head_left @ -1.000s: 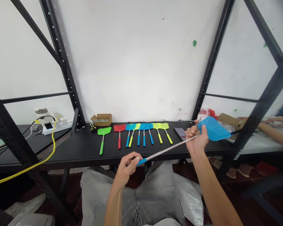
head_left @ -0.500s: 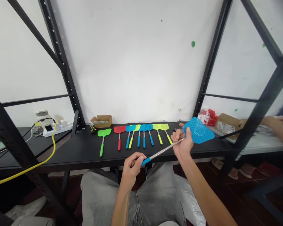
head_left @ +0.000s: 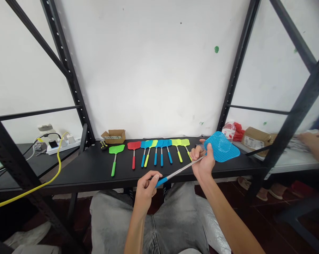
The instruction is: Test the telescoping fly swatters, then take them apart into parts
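Note:
A blue fly swatter [head_left: 223, 147] with a metal rod is held across my front, above the table's near edge. Its blue handle end is pinched in my left hand [head_left: 146, 187]. My right hand [head_left: 204, 160] grips the rod just below the mesh head, the thumb against the head's base. Behind it, other swatters lie in a row on the black table [head_left: 82, 169]: a green swatter [head_left: 113, 168] at the left, a red swatter [head_left: 133, 162], then several overlapping blue swatters [head_left: 161, 160] and yellow swatters [head_left: 179, 157].
An open cardboard box [head_left: 117, 136] and a small yellow-black item [head_left: 103, 145] are at the table's back left. A yellow cable [head_left: 59, 158] crosses at left near a power strip [head_left: 65, 145]. Black rack posts [head_left: 233, 67] flank the table. Another person's hand [head_left: 314, 139] is at far right.
Both hands and the held swatter have shifted slightly left in view, along with a small camera movement. The grip on the swatter looks the same.

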The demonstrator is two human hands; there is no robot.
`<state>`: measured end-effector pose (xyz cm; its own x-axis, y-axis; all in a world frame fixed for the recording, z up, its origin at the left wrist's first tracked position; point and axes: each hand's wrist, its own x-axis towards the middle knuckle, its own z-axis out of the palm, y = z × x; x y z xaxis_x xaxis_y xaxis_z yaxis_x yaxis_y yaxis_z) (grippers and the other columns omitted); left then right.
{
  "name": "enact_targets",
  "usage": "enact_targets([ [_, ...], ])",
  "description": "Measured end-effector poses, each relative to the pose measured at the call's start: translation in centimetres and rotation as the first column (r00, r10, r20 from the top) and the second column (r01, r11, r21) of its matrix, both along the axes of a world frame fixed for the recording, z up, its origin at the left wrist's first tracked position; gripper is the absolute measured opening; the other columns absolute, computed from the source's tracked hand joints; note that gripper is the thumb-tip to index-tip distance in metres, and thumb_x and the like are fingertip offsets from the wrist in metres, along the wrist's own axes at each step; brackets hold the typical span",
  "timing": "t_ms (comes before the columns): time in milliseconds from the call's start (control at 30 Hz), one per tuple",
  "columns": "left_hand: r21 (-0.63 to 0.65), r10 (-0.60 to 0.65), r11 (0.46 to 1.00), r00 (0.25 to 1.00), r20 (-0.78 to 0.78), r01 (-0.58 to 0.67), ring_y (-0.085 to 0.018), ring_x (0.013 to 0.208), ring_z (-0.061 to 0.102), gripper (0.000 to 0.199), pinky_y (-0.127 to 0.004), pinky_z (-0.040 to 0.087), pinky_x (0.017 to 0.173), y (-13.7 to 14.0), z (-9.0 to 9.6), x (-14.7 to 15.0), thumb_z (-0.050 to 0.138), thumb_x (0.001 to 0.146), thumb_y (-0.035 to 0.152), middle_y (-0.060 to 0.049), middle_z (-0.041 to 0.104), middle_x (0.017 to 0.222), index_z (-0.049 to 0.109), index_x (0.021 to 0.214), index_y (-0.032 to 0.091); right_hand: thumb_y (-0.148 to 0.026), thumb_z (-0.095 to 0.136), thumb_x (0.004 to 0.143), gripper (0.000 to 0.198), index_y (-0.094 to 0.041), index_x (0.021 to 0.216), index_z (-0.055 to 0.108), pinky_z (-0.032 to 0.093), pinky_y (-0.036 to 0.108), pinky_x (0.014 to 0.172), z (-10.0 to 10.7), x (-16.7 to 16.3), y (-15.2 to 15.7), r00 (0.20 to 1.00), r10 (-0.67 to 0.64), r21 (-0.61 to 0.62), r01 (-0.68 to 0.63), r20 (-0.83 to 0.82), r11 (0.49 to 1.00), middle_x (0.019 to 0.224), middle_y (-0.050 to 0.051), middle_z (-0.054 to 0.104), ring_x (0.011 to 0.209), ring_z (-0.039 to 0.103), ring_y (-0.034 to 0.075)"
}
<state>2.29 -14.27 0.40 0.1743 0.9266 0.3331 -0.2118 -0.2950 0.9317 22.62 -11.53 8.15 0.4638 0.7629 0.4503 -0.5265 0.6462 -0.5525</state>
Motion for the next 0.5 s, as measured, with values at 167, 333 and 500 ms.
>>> enact_targets([
  [167, 0.008, -0.033, 0.999, 0.999, 0.026, 0.033, -0.006, 0.041, 0.019, 0.034, -0.021, 0.017, 0.041, -0.6, -0.1, 2.3, 0.057, 0.089, 0.05, 0.009, 0.023, 0.048, 0.064, 0.092, 0.017, -0.058, 0.044, 0.092, 0.034, -0.025, 0.093, 0.054, 0.029, 0.025, 0.046, -1.0, -3.6, -0.4, 0.996, 0.071, -0.062, -0.067, 0.059, 0.996, 0.041, -0.007, 0.041, 0.039, 0.034, 0.011],
  [333, 0.018, 0.004, 1.0, 0.999, 0.039, -0.005, -0.006, 0.041, 0.018, 0.035, -0.022, 0.017, 0.041, -0.8, 0.0, 2.8, 0.056, 0.089, 0.051, 0.009, 0.022, 0.048, 0.065, 0.092, 0.017, -0.055, 0.043, 0.093, 0.031, -0.026, 0.097, 0.054, 0.031, 0.026, 0.048, -1.6, -5.5, -1.1, 0.984, 0.143, -0.07, -0.137, 0.103, 0.988, 0.043, -0.007, 0.044, 0.042, 0.037, 0.012],
  [500, 0.002, 0.032, 0.999, 0.998, 0.059, -0.032, -0.006, 0.039, 0.021, 0.039, -0.022, 0.017, 0.041, -0.6, 0.0, 2.7, 0.057, 0.087, 0.054, 0.008, 0.025, 0.047, 0.065, 0.088, 0.016, -0.058, 0.042, 0.093, 0.034, -0.026, 0.097, 0.054, 0.032, 0.025, 0.048, -1.7, -5.3, -1.3, 0.977, 0.184, -0.089, -0.175, 0.109, 0.981, 0.043, -0.006, 0.045, 0.041, 0.038, 0.012],
])
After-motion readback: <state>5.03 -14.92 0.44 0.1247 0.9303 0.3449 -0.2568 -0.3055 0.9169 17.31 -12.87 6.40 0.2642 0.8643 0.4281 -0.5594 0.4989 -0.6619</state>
